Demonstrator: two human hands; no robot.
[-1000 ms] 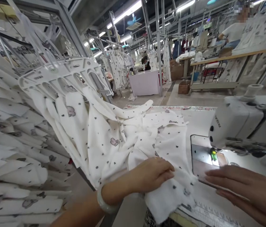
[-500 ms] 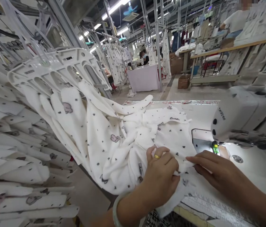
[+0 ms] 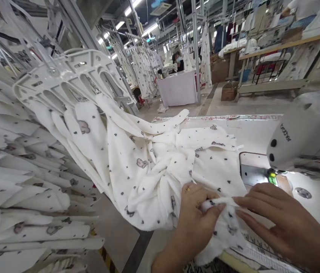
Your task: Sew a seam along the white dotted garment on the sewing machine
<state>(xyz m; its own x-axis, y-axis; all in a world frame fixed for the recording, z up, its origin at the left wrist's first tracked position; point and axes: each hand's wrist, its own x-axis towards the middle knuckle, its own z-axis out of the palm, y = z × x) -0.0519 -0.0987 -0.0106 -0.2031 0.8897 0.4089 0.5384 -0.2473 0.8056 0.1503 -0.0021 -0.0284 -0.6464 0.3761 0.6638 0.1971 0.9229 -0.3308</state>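
Observation:
White fabric (image 3: 154, 182) with small dark marks and pinkish animal prints hangs from a white plastic hanger clamp (image 3: 71, 76) and spreads onto the sewing table. Its near edge is folded between my two hands. My left hand (image 3: 196, 216), a ring on one finger, pinches that fold with thumb and fingers. On the other side my right hand (image 3: 273, 216) holds the fabric's edge between thumb and fingertips. Just beyond the right hand are the lit needle area and presser foot (image 3: 272, 177) of a white sewing machine (image 3: 304, 132).
Stacks of similar printed pieces (image 3: 29, 182) hang close on the left. A printed ruler strip (image 3: 267, 256) runs along the table's front edge. Farther back are a person (image 3: 179, 62) at a covered table (image 3: 178, 91), a cardboard box (image 3: 229, 91) and a wooden workbench (image 3: 290, 47).
My left hand has turned, its thumb now showing on top of the fold. The fabric's edge is lifted and rolled between both hands. The whole view has shifted slightly.

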